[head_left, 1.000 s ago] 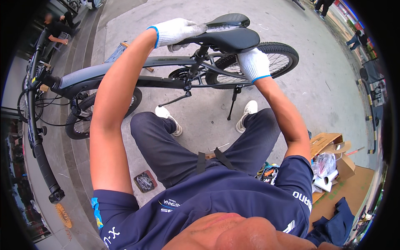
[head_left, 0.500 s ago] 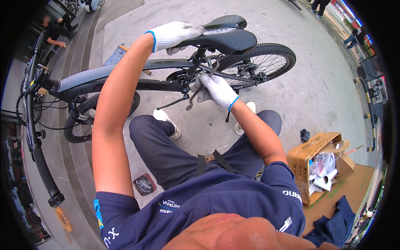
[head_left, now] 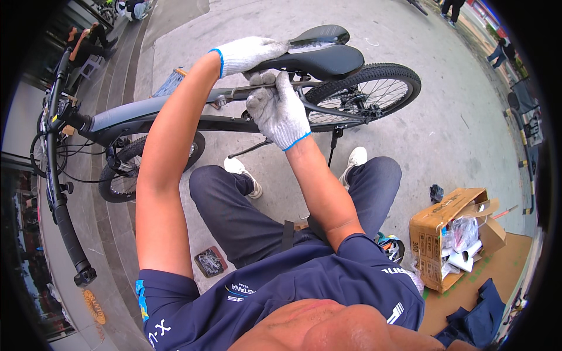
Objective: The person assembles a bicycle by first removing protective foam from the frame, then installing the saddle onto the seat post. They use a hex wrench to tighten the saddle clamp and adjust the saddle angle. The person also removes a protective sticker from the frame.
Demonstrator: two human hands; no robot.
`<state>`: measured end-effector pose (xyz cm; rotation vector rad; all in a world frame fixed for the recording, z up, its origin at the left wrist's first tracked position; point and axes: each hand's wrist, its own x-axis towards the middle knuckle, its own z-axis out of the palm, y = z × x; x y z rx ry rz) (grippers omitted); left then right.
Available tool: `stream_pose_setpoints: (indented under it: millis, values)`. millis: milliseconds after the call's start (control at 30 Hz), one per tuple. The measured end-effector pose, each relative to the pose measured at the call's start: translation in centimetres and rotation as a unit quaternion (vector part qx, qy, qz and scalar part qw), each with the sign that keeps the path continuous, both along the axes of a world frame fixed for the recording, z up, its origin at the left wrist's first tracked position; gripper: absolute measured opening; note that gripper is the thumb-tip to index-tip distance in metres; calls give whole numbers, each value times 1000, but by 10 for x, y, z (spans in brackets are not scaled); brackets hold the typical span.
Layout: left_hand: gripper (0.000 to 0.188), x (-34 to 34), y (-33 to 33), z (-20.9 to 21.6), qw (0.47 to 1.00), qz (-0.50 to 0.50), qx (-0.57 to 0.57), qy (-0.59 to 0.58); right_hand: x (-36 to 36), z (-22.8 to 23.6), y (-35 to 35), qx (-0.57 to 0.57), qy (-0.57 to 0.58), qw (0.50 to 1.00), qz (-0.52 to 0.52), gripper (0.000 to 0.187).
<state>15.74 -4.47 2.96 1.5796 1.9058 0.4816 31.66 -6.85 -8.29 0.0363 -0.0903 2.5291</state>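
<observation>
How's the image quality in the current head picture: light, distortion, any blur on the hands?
Head view: light looks soft and even, no hard-edged shadow standing out on the pavement; head view: fisheye bows the grey steps at left, and the corners go black; head view: left hand and right hand show no obvious motion blur.

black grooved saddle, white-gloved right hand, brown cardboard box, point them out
black grooved saddle point(head_left: 332, 62), head view, near half
white-gloved right hand point(head_left: 280, 114), head view, glove's middle
brown cardboard box point(head_left: 429, 244), head view, side wall
</observation>
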Motion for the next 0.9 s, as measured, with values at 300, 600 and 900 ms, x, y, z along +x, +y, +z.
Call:
stream_pose_setpoints:
  millis: [300,600,900]
  values:
    - [57,-7,6,-3,1000,-6,-13,4,-15,3,8,-24,91,996,-4,44]
    - [50,2,-1,7,999,-23,-12,-32,13,-52,30,345,-320,882,43,42]
    - [53,8,-4,16,1000,-21,-7,-20,128,-20,154,757,-610,-2,-233,23]
